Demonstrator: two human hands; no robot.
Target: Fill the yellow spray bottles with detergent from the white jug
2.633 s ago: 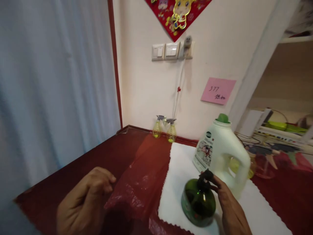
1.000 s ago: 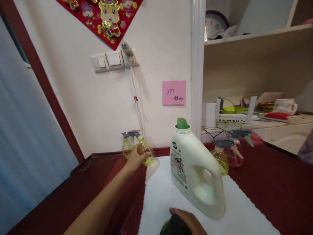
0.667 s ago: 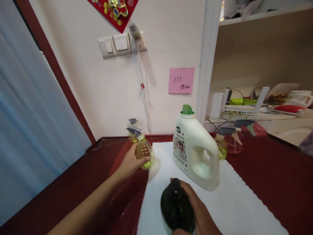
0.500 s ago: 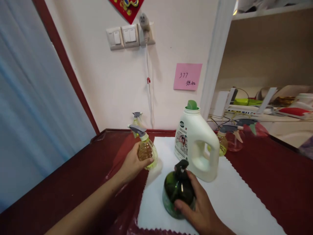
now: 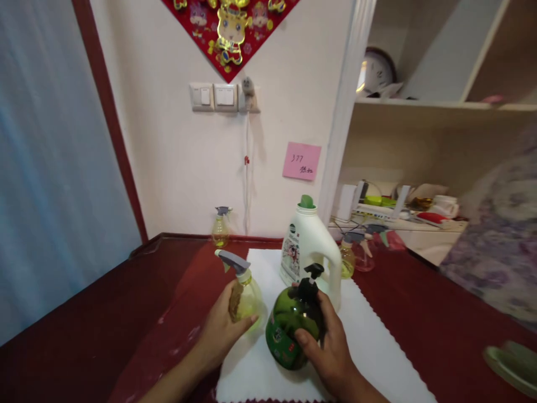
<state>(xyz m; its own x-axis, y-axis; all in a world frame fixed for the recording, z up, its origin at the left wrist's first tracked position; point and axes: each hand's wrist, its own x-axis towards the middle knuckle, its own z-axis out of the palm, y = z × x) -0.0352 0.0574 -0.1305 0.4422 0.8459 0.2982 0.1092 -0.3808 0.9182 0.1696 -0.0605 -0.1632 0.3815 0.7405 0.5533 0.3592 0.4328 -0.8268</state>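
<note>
My left hand (image 5: 220, 330) is wrapped round a small yellow spray bottle (image 5: 245, 294) with a grey trigger head, held at the left edge of the white cloth (image 5: 369, 347). My right hand (image 5: 329, 344) grips a round dark green pump sprayer (image 5: 289, 327) with a black top, tilted a little above the cloth. Just behind the two stands a white detergent jug (image 5: 308, 252) with a green cap.
A second yellow spray bottle (image 5: 220, 226) stands by the wall. More small spray bottles (image 5: 356, 252) sit behind the jug on the dark red table (image 5: 84, 336). Shelves with clutter fill the right. A patterned sleeve (image 5: 499, 246) of another person intrudes at right.
My left hand reached to the wall, took one yellow spray bottle and brought it back beside the green sprayer. My right hand kept hold of the green sprayer and lifted it slightly.
</note>
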